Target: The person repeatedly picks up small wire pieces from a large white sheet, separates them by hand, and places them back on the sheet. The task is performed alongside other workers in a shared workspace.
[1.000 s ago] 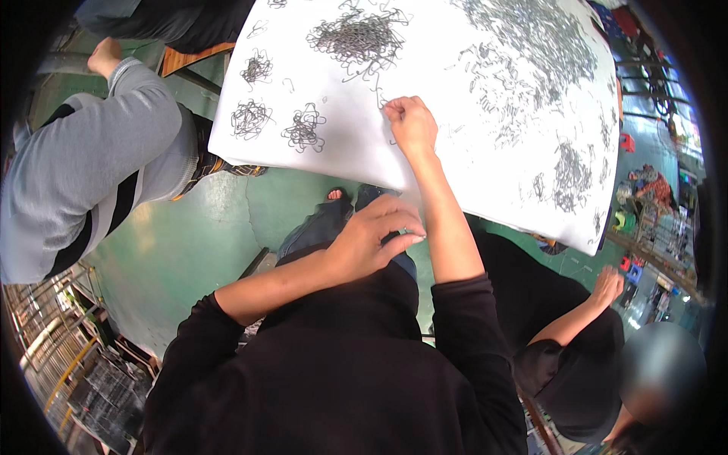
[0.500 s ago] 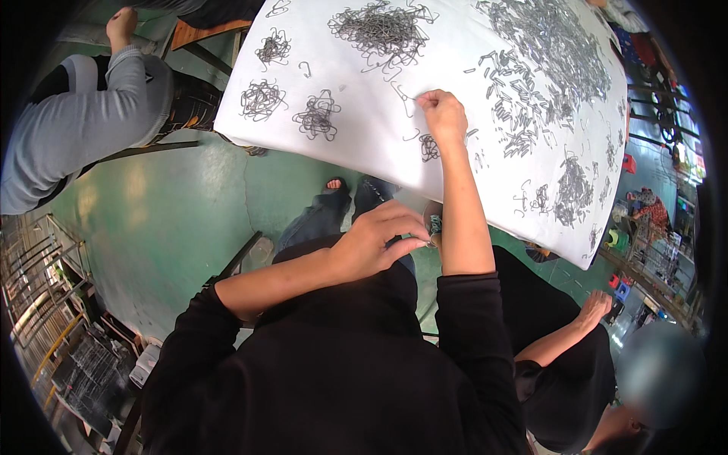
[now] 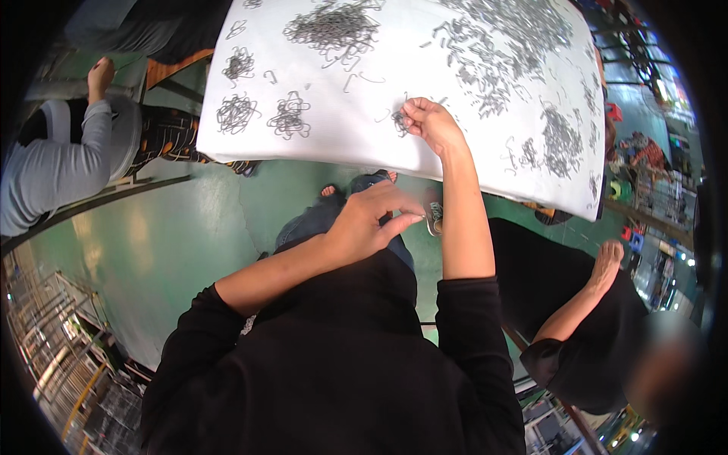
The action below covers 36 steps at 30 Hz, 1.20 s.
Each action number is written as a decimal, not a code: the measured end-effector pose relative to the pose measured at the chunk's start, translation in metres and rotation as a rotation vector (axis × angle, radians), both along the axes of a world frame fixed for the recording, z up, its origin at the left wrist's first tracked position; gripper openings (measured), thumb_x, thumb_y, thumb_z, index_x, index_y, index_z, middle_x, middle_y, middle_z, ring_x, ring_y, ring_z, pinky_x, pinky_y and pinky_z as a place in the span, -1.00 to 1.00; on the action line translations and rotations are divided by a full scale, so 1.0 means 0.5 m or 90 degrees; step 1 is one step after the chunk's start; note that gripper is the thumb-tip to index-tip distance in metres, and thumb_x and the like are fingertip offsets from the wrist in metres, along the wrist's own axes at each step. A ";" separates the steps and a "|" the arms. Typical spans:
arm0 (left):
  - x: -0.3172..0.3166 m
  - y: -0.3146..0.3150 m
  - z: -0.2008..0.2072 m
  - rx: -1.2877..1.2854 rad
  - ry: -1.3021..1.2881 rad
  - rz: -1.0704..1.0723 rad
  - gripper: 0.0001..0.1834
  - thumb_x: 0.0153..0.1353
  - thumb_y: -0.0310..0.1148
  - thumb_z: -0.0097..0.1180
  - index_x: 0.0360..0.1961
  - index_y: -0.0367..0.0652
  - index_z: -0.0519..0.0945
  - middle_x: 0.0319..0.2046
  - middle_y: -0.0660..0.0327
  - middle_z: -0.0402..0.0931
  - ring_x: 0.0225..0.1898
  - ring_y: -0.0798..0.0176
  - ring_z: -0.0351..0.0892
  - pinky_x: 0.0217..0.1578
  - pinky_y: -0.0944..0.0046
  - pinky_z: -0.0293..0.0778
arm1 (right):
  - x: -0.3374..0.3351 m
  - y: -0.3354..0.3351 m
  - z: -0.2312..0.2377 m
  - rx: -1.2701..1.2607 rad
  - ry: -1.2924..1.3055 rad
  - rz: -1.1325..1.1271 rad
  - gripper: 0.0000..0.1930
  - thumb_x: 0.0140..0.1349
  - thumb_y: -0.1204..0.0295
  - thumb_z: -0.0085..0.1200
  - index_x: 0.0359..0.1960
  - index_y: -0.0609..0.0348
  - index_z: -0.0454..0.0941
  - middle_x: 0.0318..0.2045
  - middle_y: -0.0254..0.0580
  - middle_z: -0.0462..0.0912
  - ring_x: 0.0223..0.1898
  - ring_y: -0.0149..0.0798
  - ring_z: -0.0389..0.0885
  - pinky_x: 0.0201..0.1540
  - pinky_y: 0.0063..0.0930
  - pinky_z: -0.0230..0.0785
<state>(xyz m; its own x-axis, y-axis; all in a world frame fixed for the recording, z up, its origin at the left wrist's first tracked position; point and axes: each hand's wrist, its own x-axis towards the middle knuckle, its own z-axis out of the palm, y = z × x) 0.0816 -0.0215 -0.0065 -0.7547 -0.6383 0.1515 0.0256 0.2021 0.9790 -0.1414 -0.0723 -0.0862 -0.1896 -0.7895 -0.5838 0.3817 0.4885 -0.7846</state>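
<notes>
My right hand (image 3: pixel 434 125) reaches over the near edge of the white-covered table (image 3: pixel 334 136), thumb and fingers pinched. A thin bent wire hook (image 3: pixel 406 97) shows at its fingertips, just above a small pile of wire hooks (image 3: pixel 398 121) that the hand partly hides. My left hand (image 3: pixel 371 220) hangs in front of my body, below the table edge. Its thumb and forefinger come together at the tips; whatever is between them is too small to make out. A larger heap of wire hooks (image 3: pixel 330 30) lies farther back, with a few loose hooks (image 3: pixel 368 78) nearer me.
Smaller hook piles (image 3: pixel 236 114) lie on the left of the table. Many short dark metal pieces (image 3: pixel 500 45) spread over the right side, with another pile (image 3: pixel 561 136) nearer. A person in grey (image 3: pixel 61 167) sits at left; another in black (image 3: pixel 576 318) sits at right.
My right hand has come from beside the loose hooks to the small pile near the table edge. My left hand stays pinched below the edge. The whole view has shifted slightly.
</notes>
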 end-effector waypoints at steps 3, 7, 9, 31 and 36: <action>-0.010 0.004 0.003 -0.016 0.003 -0.018 -0.90 0.10 -0.56 0.20 -0.32 -0.18 0.62 -0.37 0.27 0.62 -0.45 0.33 0.47 -0.32 0.35 0.43 | 0.012 0.105 0.070 -0.107 -0.028 -0.086 -0.91 0.28 0.50 0.04 -0.26 0.26 0.49 -0.38 -0.27 0.54 -0.44 -0.48 0.43 -0.44 -0.66 0.29; -0.031 0.006 0.009 -0.024 0.012 -0.053 -0.88 0.11 -0.59 0.17 -0.30 -0.23 0.62 -0.34 0.23 0.61 -0.45 0.40 0.46 -0.40 0.41 0.42 | 0.079 0.249 0.176 -0.218 0.042 -0.235 -0.90 0.27 0.48 0.06 -0.28 0.28 0.49 -0.41 -0.24 0.57 -0.49 -0.47 0.45 -0.40 -0.63 0.36; -0.042 0.012 0.014 0.006 0.001 -0.060 -0.87 0.11 -0.60 0.17 -0.28 -0.24 0.63 -0.30 0.21 0.61 -0.44 0.45 0.45 -0.39 0.43 0.42 | 0.118 0.312 0.219 -0.210 0.071 -0.304 -0.91 0.27 0.50 0.05 -0.25 0.26 0.50 -0.34 -0.24 0.55 -0.46 -0.46 0.44 -0.43 -0.61 0.31; -0.219 -0.047 -0.082 -0.222 0.036 -0.049 -0.78 0.08 -0.51 0.21 -0.20 -0.18 0.60 -0.26 0.16 0.58 -0.23 0.12 0.50 -0.25 0.23 0.45 | 0.156 0.368 0.176 -0.389 0.534 -0.544 -0.90 0.13 0.61 0.16 -0.34 0.21 0.50 -0.18 -0.22 0.33 -0.18 -0.31 0.39 -0.09 -0.43 0.32; -0.347 -0.198 -0.207 -0.434 -0.068 -0.005 -0.87 0.06 -0.39 0.23 -0.32 -0.09 0.66 -0.28 0.24 0.56 -0.15 0.14 0.44 -0.12 0.16 0.38 | 0.140 0.384 0.175 -0.363 0.514 -0.528 -0.89 0.10 0.61 0.20 -0.36 0.20 0.53 -0.21 -0.20 0.34 -0.20 -0.29 0.41 -0.13 -0.43 0.36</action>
